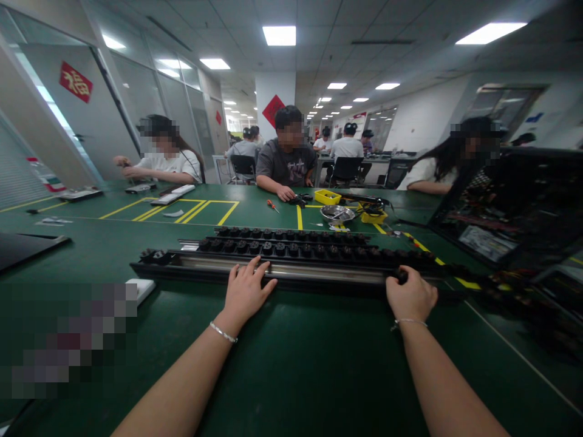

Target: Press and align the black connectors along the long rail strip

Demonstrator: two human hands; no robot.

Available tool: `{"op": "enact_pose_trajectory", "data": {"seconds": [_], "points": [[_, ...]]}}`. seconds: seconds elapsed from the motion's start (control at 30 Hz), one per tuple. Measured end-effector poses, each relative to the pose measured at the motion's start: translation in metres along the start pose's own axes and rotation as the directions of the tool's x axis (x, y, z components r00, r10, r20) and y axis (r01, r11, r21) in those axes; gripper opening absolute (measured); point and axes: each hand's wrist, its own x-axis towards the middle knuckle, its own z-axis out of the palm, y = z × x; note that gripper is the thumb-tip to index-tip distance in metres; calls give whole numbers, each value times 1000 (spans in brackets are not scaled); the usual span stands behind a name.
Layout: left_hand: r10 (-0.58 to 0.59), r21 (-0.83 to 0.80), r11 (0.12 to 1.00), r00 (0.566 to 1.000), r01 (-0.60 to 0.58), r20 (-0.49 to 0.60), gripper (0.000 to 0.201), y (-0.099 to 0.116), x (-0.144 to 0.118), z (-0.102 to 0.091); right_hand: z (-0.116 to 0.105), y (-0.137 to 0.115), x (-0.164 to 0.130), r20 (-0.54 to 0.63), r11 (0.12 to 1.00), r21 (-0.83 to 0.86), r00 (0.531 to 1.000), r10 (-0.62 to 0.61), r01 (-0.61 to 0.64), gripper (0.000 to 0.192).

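- A blurred, pixelated patch is sitting at my far left, around 8 o'clock, and a small white block [140,289] is lying on the green desk [291,364] just beside its upper right corner.
- My left hand [246,291] is lying flat at about 11 o'clock, palm down, the grip spread open with nothing closed in it; its fingers [255,268] are pressing on the near edge of the long black socket strip [291,267].
- That strip is lying crosswise in front of me at 12 o'clock, its silvery rail facing me and a row of round black sockets running along its top.
- Two more black socket strips [291,243] are lying just behind it, parallel and nearly touching.
- My right hand [411,297] is sitting at about 1 o'clock, the grip curled in around the right part of the near strip; the fingers are tucked under, so I cannot tell how firmly it is closing.
- Farther off at 12 to 1 o'clock, a metal bowl [337,213] and a yellow tray [327,196] are standing near a seated person in a grey shirt [286,162].
- A dark open machine case [510,212] is standing at 2 o'clock.
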Motion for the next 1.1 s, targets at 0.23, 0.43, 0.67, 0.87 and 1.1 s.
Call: {"op": "enact_pose_trajectory", "data": {"seconds": [0.23,0.43,0.67,0.87,1.1], "points": [[6,7,1000,1000,-6,0,48,-1,0,1,-2,-1,1,8,999,-2,999,34,-34,43],[7,13,1000,1000,-7,-11,47,-1,0,1,-1,1,2,-23,998,11,998,58,-58,44],[15,3,1000,1000,-15,-16,47,-1,0,2,-2,6,4,14,999,15,999,50,-50,45],[13,-5,1000,1000,-13,-14,47,-2,0,2,-3,10,8,111,997,-3,991,80,-80,48],[17,-5,1000,1000,-17,-19,47,-2,0,3,-6,14,11,181,997,-73,983,21,-8,50]]}}
